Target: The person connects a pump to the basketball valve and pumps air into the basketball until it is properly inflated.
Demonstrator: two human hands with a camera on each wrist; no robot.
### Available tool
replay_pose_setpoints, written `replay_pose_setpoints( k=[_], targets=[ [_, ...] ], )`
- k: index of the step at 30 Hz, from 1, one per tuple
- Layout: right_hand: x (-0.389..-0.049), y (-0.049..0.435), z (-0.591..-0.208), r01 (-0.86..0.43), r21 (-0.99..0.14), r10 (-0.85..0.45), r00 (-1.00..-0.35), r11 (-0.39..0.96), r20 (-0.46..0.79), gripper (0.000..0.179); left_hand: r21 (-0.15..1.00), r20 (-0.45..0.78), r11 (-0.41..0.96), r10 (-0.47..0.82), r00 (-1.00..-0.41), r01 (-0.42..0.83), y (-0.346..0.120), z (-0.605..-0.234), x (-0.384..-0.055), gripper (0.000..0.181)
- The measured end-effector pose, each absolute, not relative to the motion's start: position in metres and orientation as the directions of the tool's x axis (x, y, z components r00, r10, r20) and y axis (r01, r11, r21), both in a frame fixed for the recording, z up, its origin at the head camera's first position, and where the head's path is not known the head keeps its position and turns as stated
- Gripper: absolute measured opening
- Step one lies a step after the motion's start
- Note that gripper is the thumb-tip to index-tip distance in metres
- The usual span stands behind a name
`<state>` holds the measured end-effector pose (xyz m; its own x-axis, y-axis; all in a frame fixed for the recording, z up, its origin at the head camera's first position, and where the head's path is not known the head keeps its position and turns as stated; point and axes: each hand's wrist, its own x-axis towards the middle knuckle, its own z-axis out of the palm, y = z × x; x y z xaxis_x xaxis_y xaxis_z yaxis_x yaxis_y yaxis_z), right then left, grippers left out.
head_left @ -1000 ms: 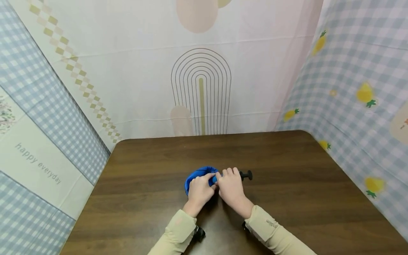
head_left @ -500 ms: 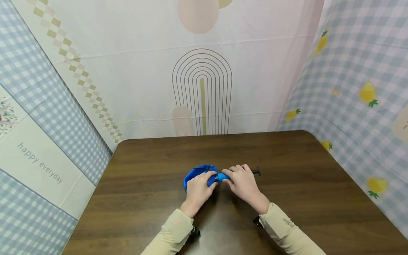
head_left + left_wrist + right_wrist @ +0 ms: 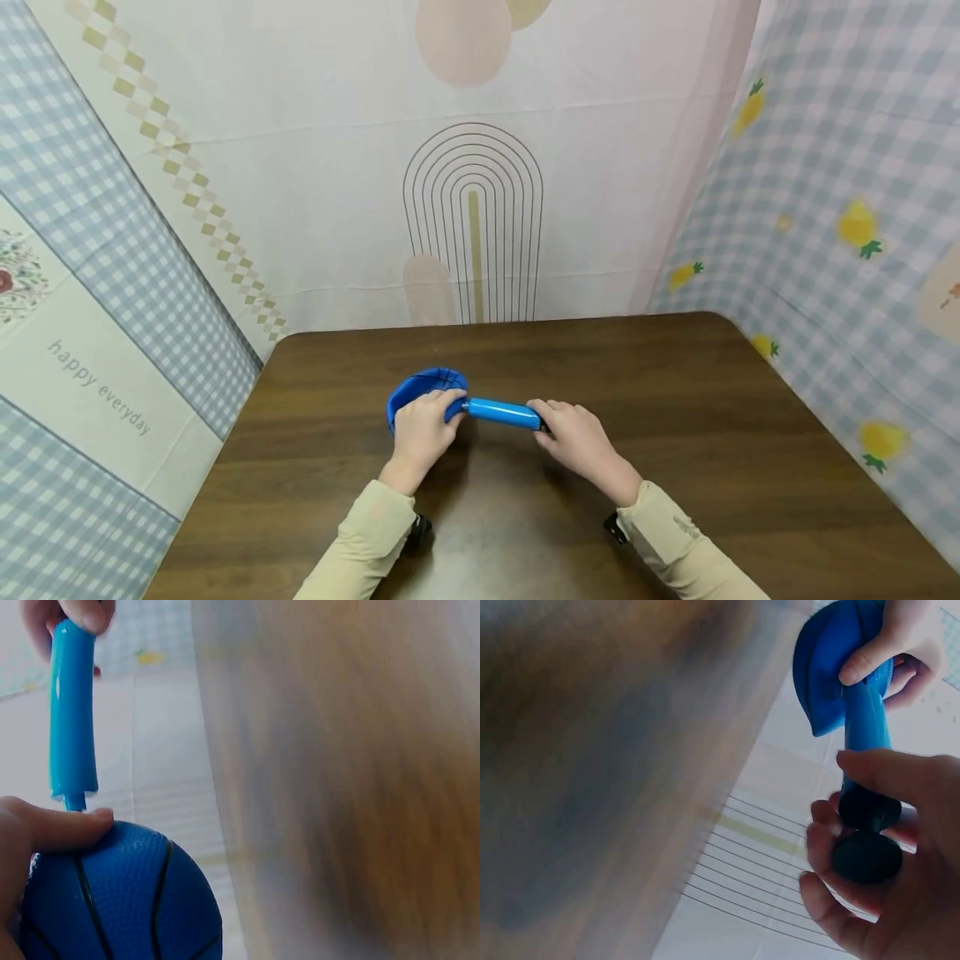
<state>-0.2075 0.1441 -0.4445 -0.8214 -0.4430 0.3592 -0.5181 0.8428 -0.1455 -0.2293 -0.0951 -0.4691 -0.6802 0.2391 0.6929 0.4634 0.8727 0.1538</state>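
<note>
Ball (image 3: 422, 388): blue with black seams, slack and caved in, gripped by the left hand (image 3: 423, 427). Pump (image 3: 502, 413): a glossy light-blue barrel with black cap and disc handle set close together. It spans the gap between the hands, narrow tip toward the ball, black end held in the right hand (image 3: 581, 440); the left thumb hides the joint.

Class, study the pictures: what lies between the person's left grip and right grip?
The barrel of a blue pump spans the stretch from the left grip, holding the blue ball, to the right grip; the head view shows it.
</note>
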Motion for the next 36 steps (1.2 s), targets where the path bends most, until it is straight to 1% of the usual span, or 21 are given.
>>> replay_pose_setpoints(
  k=[3,6,10,12,15,18,20,23,26,27,29,32,34,36],
  targets=[
    [-0.207,0.140,-0.452,-0.532,-0.166,-0.442,-0.810,0.830,0.385,0.032,0.143,0.649,0.884,0.256,-0.717,0.446,-0.104,-0.468,-0.230,0.030],
    [-0.204,0.138,-0.462,-0.546,-0.158,-0.453,-0.798,0.823,0.398,0.034,0.136,0.598,0.894,0.269,-0.755,0.427,-0.108,-0.473,-0.229,0.031],
    [-0.199,0.139,-0.472,-0.567,-0.136,-0.470,-0.775,0.812,0.423,0.034,0.155,0.574,0.894,0.266,-0.775,0.421,-0.108,-0.486,-0.223,0.034],
    [-0.197,0.139,-0.473,-0.575,-0.139,-0.471,-0.767,0.807,0.436,0.035,0.190,0.560,0.891,0.248,-0.791,0.413,-0.107,-0.488,-0.220,0.035],
    [-0.197,0.138,-0.472,-0.575,-0.141,-0.465,-0.762,0.806,0.451,0.036,0.285,0.493,0.886,0.191,-0.849,0.365,-0.103,-0.484,-0.216,0.037],
    [-0.197,0.136,-0.471,-0.565,-0.164,-0.450,-0.774,0.809,0.446,0.037,0.351,0.391,0.892,0.138,-0.910,0.286,-0.093,-0.476,-0.213,0.047],
    [-0.198,0.135,-0.470,-0.562,-0.178,-0.446,-0.780,0.808,0.440,0.038,0.347,0.366,0.894,0.147,-0.919,0.281,-0.084,-0.471,-0.212,0.055],
    [-0.199,0.134,-0.468,-0.568,-0.183,-0.453,-0.780,0.803,0.432,0.037,0.305,0.368,0.883,0.237,-0.899,0.357,-0.066,-0.465,-0.210,0.065],
    [-0.201,0.135,-0.465,-0.580,-0.205,-0.470,-0.783,0.788,0.409,0.036,0.257,0.397,0.850,0.342,-0.852,0.460,-0.049,-0.463,-0.210,0.065],
    [-0.202,0.135,-0.463,-0.583,-0.232,-0.474,-0.789,0.779,0.391,0.037,0.245,0.405,0.840,0.365,-0.839,0.484,-0.045,-0.464,-0.209,0.063],
    [-0.203,0.138,-0.460,-0.581,-0.322,-0.483,-0.808,0.747,0.337,0.037,0.216,0.437,0.829,0.390,-0.810,0.516,-0.039,-0.468,-0.208,0.056],
    [-0.205,0.145,-0.455,-0.556,-0.457,-0.496,-0.830,0.695,0.255,0.037,0.179,0.494,0.823,0.399,-0.772,0.539,-0.036,-0.475,-0.206,0.044],
    [-0.205,0.152,-0.453,-0.545,-0.507,-0.504,-0.832,0.668,0.231,0.034,0.153,0.519,0.818,0.411,-0.749,0.555,-0.036,-0.479,-0.205,0.040],
    [-0.206,0.159,-0.451,-0.545,-0.528,-0.503,-0.831,0.651,0.238,0.030,0.133,0.525,0.813,0.427,-0.736,0.566,-0.036,-0.481,-0.206,0.039]
  ],
)
